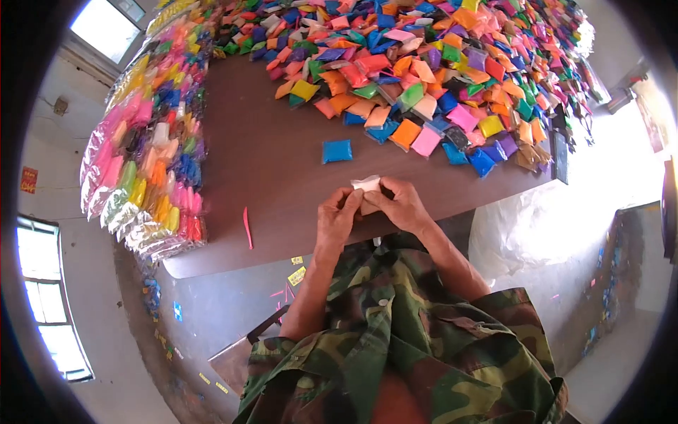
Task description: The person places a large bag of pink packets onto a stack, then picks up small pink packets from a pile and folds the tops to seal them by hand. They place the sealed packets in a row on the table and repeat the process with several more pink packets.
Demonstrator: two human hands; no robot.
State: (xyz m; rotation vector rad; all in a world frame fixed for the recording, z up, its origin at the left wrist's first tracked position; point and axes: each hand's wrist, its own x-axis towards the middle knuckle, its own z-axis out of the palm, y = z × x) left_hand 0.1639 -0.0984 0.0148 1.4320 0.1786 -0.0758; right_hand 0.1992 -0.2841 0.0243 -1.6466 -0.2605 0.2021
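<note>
My left hand [337,218] and my right hand [401,205] meet at the front edge of the table. Between them they pinch a small pale packet [366,184], whitish at the top and pinkish lower down. Fingers and thumbs of both hands cover its sides, so its lower part is partly hidden. Just beyond my left hand, a blue packet [337,150] lies by itself on the tabletop. A pink plastic knife-like tool [247,227] rests to the left of my hands.
A big heap of colourful small packets [424,85] covers the far and right side of the brown table [247,141]. Clear bags of coloured packets [152,169] are stacked along the left edge. A white plastic bag [508,233] hangs beside the table at right.
</note>
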